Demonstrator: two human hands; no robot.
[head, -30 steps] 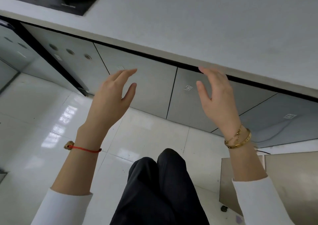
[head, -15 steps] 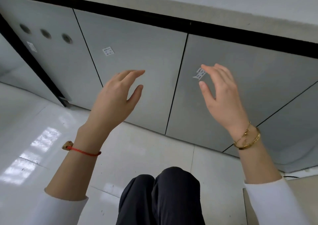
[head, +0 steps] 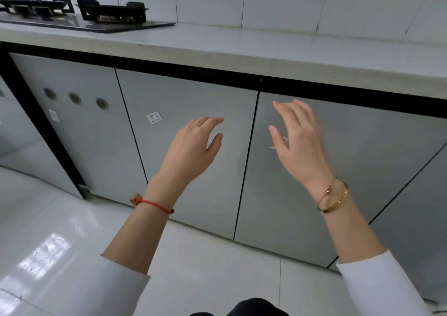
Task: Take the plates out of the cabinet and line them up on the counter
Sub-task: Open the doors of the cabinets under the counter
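Head-camera view: we see both hands raised in front of a row of closed grey cabinet doors beneath the counter (head: pixel 266 49).

1. Left hand (head: pixel 191 150): fingers loosely extended and slightly curved, thumb apart, grasping nothing. We see it in front of the middle cabinet door (head: pixel 188 98), which carries a small white label (head: pixel 154 117). We cannot tell whether the fingertips touch the panel.

2. Right hand (head: pixel 298 144): fingers spread and relaxed, somewhat blurred, grasping nothing. It is in front of the adjacent door (head: pixel 362 158) on the right, just beside the vertical seam between the two doors. Contact with the panel cannot be determined.

3. Wrists: a red cord bracelet (head: pixel 154 204) on the left; gold bracelets (head: pixel 332 198) on the right. White sleeves cover both forearms lower down.

4. Task items: we see no plates. All doors in view are shut, so the cabinet interior is hidden.

5. Surroundings: a black gas hob (head: pixel 79 13) sits on the counter at upper left, against a white tiled wall (head: pixel 290 1). The door (head: pixel 79 127) to the left of the middle one has three round holes. Glossy white floor tiles (head: pixel 60 243) lie below.
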